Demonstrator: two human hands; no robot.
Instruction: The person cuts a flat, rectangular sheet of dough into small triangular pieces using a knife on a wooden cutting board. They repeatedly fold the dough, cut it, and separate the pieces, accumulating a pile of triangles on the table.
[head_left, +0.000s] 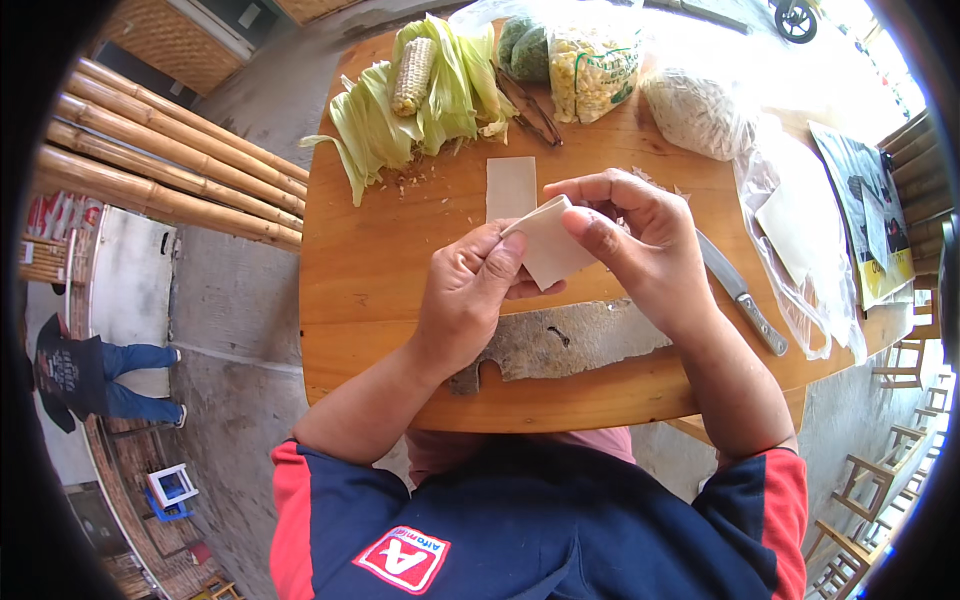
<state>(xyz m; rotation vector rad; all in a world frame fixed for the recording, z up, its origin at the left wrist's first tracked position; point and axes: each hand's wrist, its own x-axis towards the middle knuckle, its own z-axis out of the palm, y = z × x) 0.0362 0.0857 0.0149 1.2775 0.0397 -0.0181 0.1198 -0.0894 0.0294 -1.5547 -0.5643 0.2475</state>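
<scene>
My left hand (474, 285) pinches a folded cream sheet (555, 247), either paper or a dough skin, between thumb and fingers above the wooden table (375, 277). On the sheet's upper right, my right hand (637, 232) has its thumb over the edge and its index finger curved near the fold. Whether those fingers grip it is unclear. Behind the hands a second cream sheet (511, 181) lies flat. Below them lies a worn, notched grey plate (525, 352), apparently metal, with a small slot. A knife (739, 292) rests to the right, its tip hidden behind my right hand.
Corn husks (454, 90) with a corn cob (414, 75), tongs (529, 105), a bag of corn kernels (592, 75) and a pale filled bag (697, 112) line the far side. A plastic bag (795, 232) lies right. Bamboo poles (180, 172) and a person (97, 375) are left.
</scene>
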